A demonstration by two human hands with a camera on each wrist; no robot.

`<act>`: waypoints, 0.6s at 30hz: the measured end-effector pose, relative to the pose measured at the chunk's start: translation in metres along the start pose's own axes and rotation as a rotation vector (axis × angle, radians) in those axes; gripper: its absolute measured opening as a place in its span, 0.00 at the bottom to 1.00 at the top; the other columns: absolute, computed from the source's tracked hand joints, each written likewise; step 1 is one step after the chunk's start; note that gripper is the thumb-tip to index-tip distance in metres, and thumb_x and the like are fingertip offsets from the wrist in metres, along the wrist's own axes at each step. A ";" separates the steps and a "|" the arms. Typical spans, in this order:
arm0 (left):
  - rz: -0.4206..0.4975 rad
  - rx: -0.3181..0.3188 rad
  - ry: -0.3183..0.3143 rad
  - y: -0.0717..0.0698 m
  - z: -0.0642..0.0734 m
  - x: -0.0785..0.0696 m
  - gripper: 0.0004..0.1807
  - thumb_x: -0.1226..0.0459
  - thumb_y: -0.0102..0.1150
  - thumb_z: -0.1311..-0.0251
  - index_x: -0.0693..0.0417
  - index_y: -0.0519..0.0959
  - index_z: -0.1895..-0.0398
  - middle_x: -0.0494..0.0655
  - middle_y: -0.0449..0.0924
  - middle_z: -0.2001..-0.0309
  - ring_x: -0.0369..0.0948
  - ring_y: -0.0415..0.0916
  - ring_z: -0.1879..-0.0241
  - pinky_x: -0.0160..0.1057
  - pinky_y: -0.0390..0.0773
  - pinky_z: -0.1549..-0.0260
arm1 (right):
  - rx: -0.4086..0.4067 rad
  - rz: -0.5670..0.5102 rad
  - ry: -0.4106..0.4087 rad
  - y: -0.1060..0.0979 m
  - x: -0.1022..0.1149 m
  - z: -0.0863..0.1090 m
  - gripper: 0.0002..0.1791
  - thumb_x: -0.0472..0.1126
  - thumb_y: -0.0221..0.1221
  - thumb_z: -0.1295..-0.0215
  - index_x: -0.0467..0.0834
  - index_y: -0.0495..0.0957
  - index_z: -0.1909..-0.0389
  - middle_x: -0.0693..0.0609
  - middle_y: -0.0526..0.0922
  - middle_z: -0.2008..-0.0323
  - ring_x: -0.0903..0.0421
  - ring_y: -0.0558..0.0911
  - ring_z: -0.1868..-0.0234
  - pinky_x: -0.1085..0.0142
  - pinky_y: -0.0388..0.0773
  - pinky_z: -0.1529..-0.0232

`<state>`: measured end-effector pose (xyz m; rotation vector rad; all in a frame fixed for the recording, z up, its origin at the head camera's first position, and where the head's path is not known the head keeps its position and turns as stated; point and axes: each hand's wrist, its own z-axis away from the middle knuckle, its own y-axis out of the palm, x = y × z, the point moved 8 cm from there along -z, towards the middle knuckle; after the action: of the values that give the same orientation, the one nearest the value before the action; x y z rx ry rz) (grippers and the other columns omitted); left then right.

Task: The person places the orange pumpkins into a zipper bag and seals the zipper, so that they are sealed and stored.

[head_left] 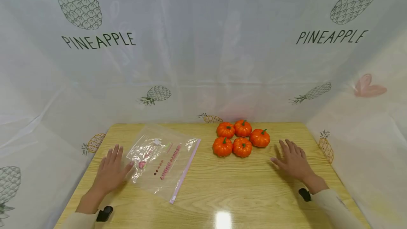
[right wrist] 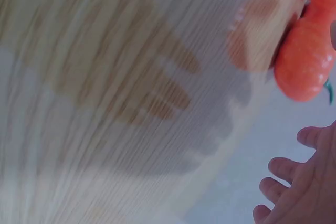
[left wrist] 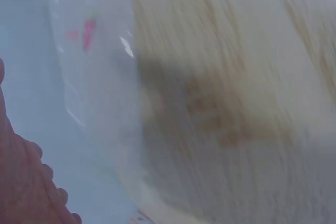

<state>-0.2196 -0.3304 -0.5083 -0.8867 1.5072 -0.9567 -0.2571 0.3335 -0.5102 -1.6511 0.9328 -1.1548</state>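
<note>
My left hand (head_left: 110,172) hovers or rests at the left of the table, its fingers extended and its thumb close to the edge of a clear zip bag (head_left: 182,151). The bag lies flat, with pink lettering and a lilac slider strip along its right side. In the left wrist view the left hand (left wrist: 26,182) shows at the lower left. Over the table's right part is my right hand (head_left: 294,162), fingers spread, holding nothing. Nearest to it is an orange mini pumpkin (head_left: 259,138) with a green stem, one of several grouped pumpkins (head_left: 222,147).
The wood-grain table (head_left: 241,186) reflects a bright light near its front edge. A whitish curtain (head_left: 203,52) printed with pineapples stands behind the table and along both sides. Dark wrist cameras (head_left: 105,213) sit at both sleeves.
</note>
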 end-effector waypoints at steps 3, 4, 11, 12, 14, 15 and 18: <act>-0.009 -0.014 0.036 0.001 0.001 -0.017 0.48 0.47 0.51 0.21 0.72 0.43 0.17 0.74 0.39 0.18 0.72 0.36 0.19 0.75 0.41 0.26 | -0.057 0.004 -0.037 0.000 0.007 0.000 0.48 0.59 0.64 0.29 0.31 0.59 0.23 0.22 0.60 0.27 0.21 0.60 0.29 0.26 0.56 0.35; -0.009 -0.018 0.047 0.001 0.002 -0.022 0.49 0.48 0.52 0.22 0.71 0.43 0.17 0.74 0.40 0.18 0.72 0.36 0.19 0.74 0.41 0.26 | -0.077 0.009 -0.050 0.000 0.009 -0.001 0.48 0.60 0.64 0.29 0.31 0.59 0.24 0.22 0.61 0.28 0.21 0.61 0.30 0.26 0.57 0.36; -0.040 -0.023 0.097 0.010 0.005 -0.057 0.50 0.44 0.53 0.23 0.67 0.45 0.16 0.71 0.44 0.17 0.69 0.40 0.19 0.73 0.46 0.27 | -0.119 0.000 -0.081 -0.003 0.031 -0.003 0.48 0.57 0.68 0.32 0.33 0.60 0.24 0.24 0.63 0.29 0.25 0.63 0.29 0.27 0.58 0.35; -0.042 -0.019 0.101 0.012 0.006 -0.061 0.50 0.44 0.54 0.23 0.66 0.46 0.16 0.70 0.45 0.17 0.69 0.41 0.19 0.73 0.47 0.27 | -0.116 0.002 -0.082 -0.003 0.034 -0.003 0.48 0.57 0.68 0.32 0.33 0.60 0.23 0.24 0.63 0.29 0.25 0.63 0.29 0.27 0.58 0.35; -0.041 -0.011 0.109 0.017 0.007 -0.072 0.49 0.44 0.55 0.24 0.66 0.48 0.16 0.69 0.46 0.17 0.69 0.43 0.19 0.73 0.48 0.27 | -0.116 0.010 -0.085 -0.004 0.041 -0.004 0.48 0.57 0.69 0.33 0.33 0.61 0.23 0.25 0.64 0.29 0.26 0.64 0.29 0.27 0.59 0.34; -0.044 -0.008 0.114 0.019 0.007 -0.077 0.48 0.45 0.56 0.24 0.65 0.49 0.16 0.69 0.46 0.17 0.69 0.43 0.19 0.73 0.49 0.27 | -0.117 0.016 -0.087 -0.004 0.044 -0.005 0.48 0.56 0.69 0.33 0.34 0.61 0.23 0.25 0.65 0.29 0.26 0.64 0.29 0.27 0.60 0.35; -0.071 -0.008 0.140 0.027 0.011 -0.094 0.47 0.47 0.59 0.26 0.65 0.53 0.17 0.67 0.48 0.17 0.68 0.46 0.19 0.72 0.51 0.27 | -0.119 0.009 -0.093 -0.004 0.054 -0.006 0.47 0.55 0.70 0.34 0.33 0.61 0.24 0.26 0.66 0.29 0.26 0.65 0.30 0.27 0.60 0.34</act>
<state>-0.1977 -0.2348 -0.4969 -0.8992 1.6078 -1.0839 -0.2469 0.2838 -0.4896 -1.7787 0.9642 -1.0244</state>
